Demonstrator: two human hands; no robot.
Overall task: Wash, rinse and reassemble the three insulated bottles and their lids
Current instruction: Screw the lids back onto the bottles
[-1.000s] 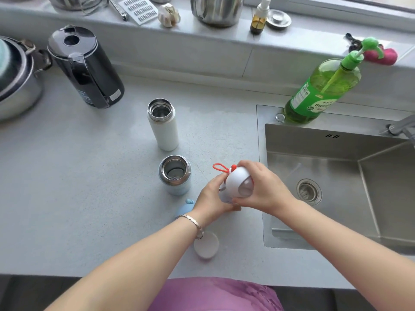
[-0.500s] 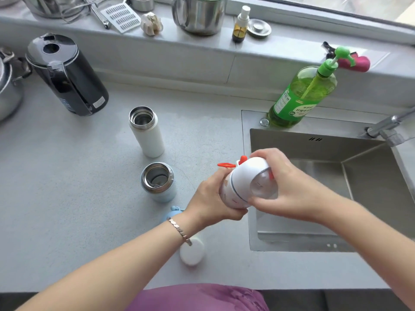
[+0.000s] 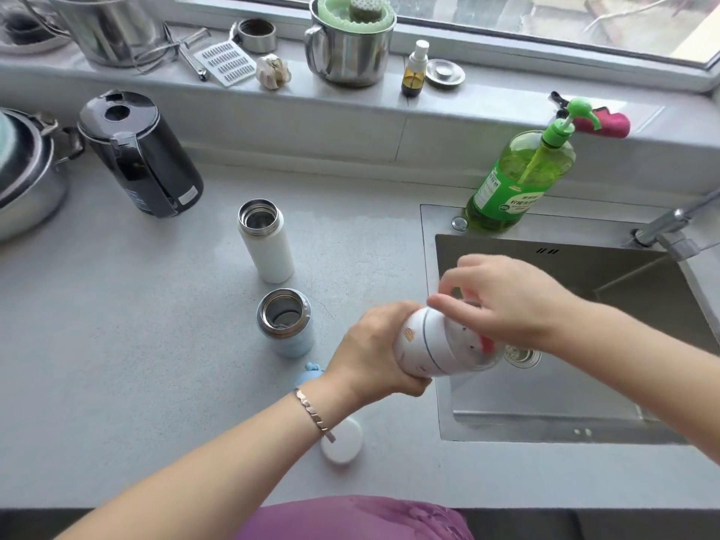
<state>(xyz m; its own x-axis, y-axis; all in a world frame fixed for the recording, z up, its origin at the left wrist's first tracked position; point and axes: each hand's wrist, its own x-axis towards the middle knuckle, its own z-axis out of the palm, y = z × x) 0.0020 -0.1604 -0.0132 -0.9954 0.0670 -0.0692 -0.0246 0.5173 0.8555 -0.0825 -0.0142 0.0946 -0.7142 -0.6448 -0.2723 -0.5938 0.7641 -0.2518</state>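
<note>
We see the left hand (image 3: 374,348) clamped round the body of a printed white bottle (image 3: 419,344), fingers wrapped underneath and thumb on top. The right hand (image 3: 506,302) closes over the bottle's domed lid (image 3: 463,346), its fingers curled on the far end. That hand is blurred, so we cannot tell exactly how each finger sits. The bottle lies tilted almost on its side, lid end pointing right, held in the air above the left rim of the steel sink (image 3: 545,422).

A bracelet (image 3: 313,413) circles the left wrist. Two open bottles stand upright on the grey bench (image 3: 117,344), left of the hands: a tall white bottle (image 3: 269,251) further back and a short pale blue bottle (image 3: 288,329) nearer, both showing steel mouths. A blue lid (image 3: 309,374) peeks out just beside the left wrist, mostly hidden by it. A round white lid (image 3: 343,444) lies on the bench, partly under the left forearm. A green dish soap bottle (image 3: 518,181) stands at the sink's back corner, the faucet (image 3: 670,228) comes in from the right, and a black electric kettle (image 3: 144,157) stands at the back left.

The held bottle is white with small printed figures, a thin dark line where lid meets body, and a red patch on the lid.
</note>
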